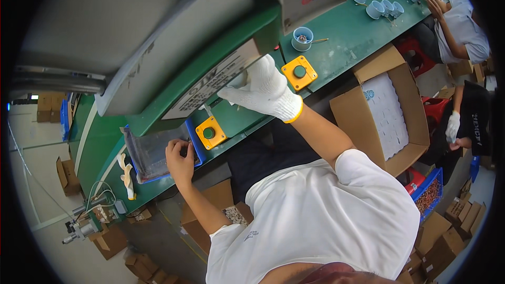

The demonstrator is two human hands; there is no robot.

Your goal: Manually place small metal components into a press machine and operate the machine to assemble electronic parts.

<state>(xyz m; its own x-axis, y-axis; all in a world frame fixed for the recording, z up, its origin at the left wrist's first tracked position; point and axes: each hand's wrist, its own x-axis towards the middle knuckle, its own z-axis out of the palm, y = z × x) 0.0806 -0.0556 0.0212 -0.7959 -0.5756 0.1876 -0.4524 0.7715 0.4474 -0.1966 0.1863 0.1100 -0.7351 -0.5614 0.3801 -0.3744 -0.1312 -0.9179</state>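
Observation:
My right hand wears a white knit glove with a yellow cuff. It reaches under the front of a large green and grey machine. Its thumb points left, while the fingertips are hidden by the machine, so any held thing cannot be seen. My bare left hand is at the near right part of a blue tray with a grey lining. Its thumb and forefinger curl together around something small and dark that I cannot make out. Close to that hand is a yellow button box with a green button.
Another yellow button box sits right of my glove, near a pale blue cup. White gloves lie left of the tray. An open carton with white packing stands at right. Co-workers sit along the green bench.

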